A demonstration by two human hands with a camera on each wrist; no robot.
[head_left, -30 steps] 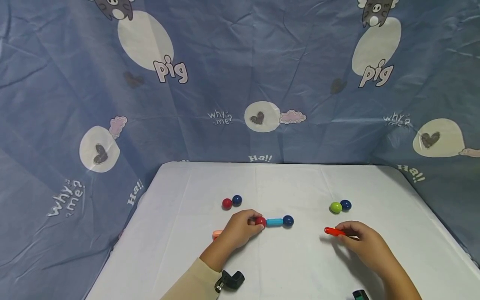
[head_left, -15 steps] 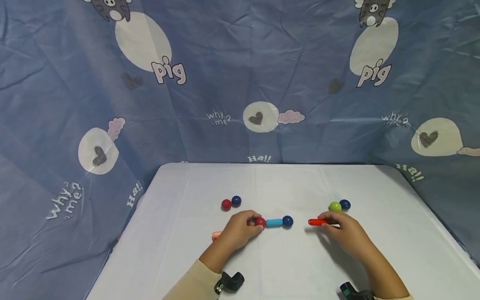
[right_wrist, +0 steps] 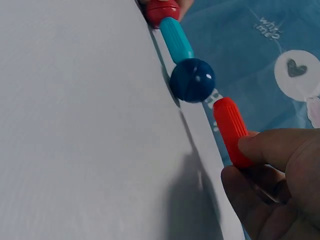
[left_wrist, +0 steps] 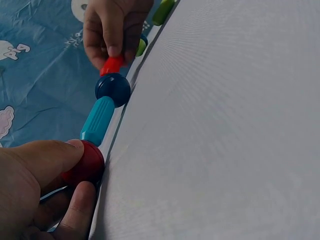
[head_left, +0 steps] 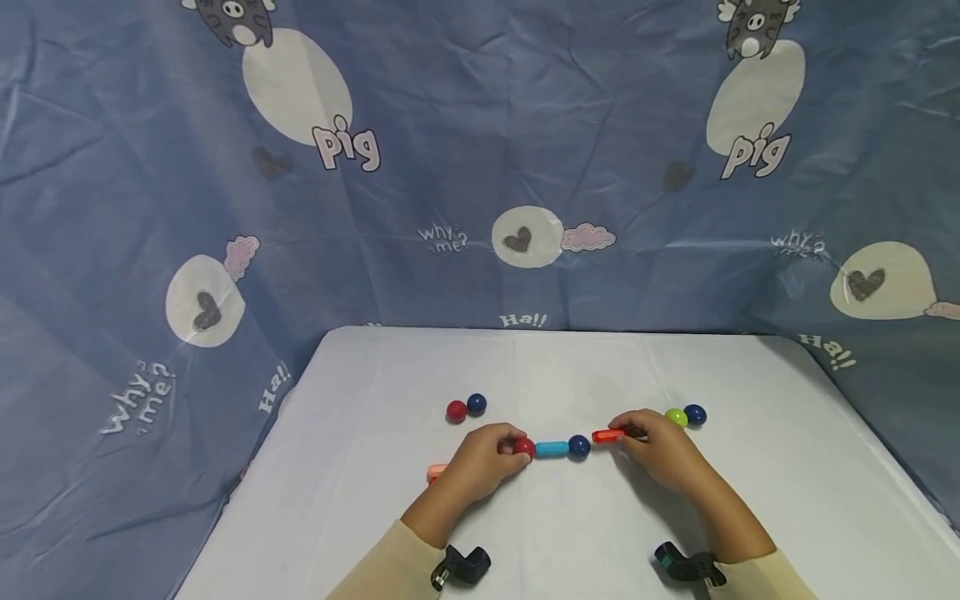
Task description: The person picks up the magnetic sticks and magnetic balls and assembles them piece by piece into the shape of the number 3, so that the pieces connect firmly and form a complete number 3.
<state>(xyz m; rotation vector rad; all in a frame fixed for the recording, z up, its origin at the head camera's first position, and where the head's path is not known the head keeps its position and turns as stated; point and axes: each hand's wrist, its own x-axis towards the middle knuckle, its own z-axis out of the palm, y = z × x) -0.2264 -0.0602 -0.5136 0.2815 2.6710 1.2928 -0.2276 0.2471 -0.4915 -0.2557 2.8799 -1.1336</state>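
My left hand [head_left: 483, 462] pinches a red ball [head_left: 525, 448] between thumb and fingers, low over the white table. A light blue rod [head_left: 552, 450] sticks out from that ball, with a dark blue ball [head_left: 579, 447] on its other end. In my right hand [head_left: 663, 450], thumb and fingers grip a red rod [right_wrist: 231, 131] near its rear end. The rod's free end points at the dark blue ball; a small gap parts them in the right wrist view. In the left wrist view the dark blue ball [left_wrist: 113, 90] overlaps the rod's tip.
Behind my left hand lie a red ball [head_left: 457, 411] and a blue ball [head_left: 476, 404]. A green ball [head_left: 677, 417] and another blue ball [head_left: 695, 415] lie beyond my right hand. A pale orange rod [head_left: 437, 472] is partly hidden by my left forearm. A blue curtain hangs behind.
My right hand has moved left with the red rod, bringing its tip close to the dark blue ball. My left hand has stayed nearly still on the red ball.
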